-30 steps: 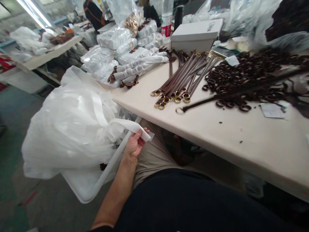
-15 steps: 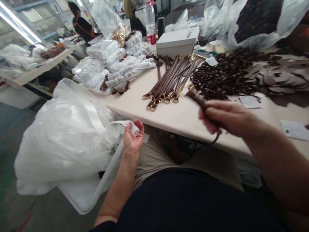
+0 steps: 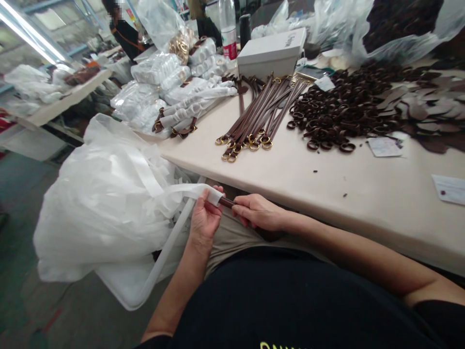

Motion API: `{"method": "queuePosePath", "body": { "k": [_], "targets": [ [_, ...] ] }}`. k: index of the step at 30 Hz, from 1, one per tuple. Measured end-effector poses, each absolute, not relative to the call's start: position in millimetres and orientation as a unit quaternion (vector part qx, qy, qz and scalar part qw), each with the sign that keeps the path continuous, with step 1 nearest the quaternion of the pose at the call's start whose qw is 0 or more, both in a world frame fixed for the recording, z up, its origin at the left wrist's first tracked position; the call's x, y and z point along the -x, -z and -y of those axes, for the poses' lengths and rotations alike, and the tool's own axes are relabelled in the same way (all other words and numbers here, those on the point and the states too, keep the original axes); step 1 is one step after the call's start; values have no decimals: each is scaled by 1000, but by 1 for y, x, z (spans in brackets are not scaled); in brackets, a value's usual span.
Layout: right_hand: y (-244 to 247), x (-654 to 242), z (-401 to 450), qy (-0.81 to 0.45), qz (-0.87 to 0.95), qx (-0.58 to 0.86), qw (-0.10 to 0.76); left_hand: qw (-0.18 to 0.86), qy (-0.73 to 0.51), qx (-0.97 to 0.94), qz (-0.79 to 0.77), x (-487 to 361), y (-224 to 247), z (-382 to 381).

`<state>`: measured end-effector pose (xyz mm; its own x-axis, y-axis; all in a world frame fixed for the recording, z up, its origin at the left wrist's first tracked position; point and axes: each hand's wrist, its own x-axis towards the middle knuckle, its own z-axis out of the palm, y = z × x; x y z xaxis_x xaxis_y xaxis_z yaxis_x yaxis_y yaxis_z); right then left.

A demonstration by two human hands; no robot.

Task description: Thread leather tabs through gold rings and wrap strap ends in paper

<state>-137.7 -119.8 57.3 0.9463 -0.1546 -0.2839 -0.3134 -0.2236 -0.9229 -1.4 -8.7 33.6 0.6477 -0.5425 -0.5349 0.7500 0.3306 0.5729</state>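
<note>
Your right hand (image 3: pixel 257 212) swung in to 3 o'clock of your left hand (image 3: pixel 205 219), pinching a brown strap (image 3: pixel 227 202); strap now meets the left-pinched white sleeve (image 3: pixel 191 189), apparently lined up

The pale surface (image 3: pixel 276 169) carries a spread of brown straps (image 3: pixel 256 114) with gold-coloured rings; left of them lie white-wrapped bundles (image 3: pixel 203 104); behind them sits a white box (image 3: pixel 271 54); rightward come heaped dark loops (image 3: pixel 336 111), flat brown pieces (image 3: pixel 432 109), paper slips (image 3: pixel 385 147) and small dark bits (image 3: pixel 315 171).
</note>
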Motion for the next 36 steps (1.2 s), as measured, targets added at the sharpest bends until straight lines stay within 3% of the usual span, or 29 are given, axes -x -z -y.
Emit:
{"method": "queuePosePath", "body": {
  "k": [6, 14, 18, 23, 26, 31, 36],
  "targets": [
    [-37, 128, 107, -44, -162, 841, 515, 778, 389, -490, -55, 23, 11, -9],
    [-22, 197, 126, -69, -136, 771, 618, 779, 374, -497, -77, 27, 7, -24],
    [-18, 233, 143, -31, -201, 774, 599, 775, 404, -478, -87, 41, 0, -21],
    [-22, 201, 129, 19, -146, 796, 588, 711, 516, -476, -41, 80, -3, -5],
    [-26, 196, 129, 27, -124, 787, 603, 713, 497, -495, -2, 84, -10, -3],
    [-12, 270, 163, -17, -185, 776, 603, 733, 447, -513, -6, 76, -13, -12],
    [9, 315, 165, -2, -238, 775, 586, 631, 557, -528, 113, 101, -3, 1]
  ]
}}
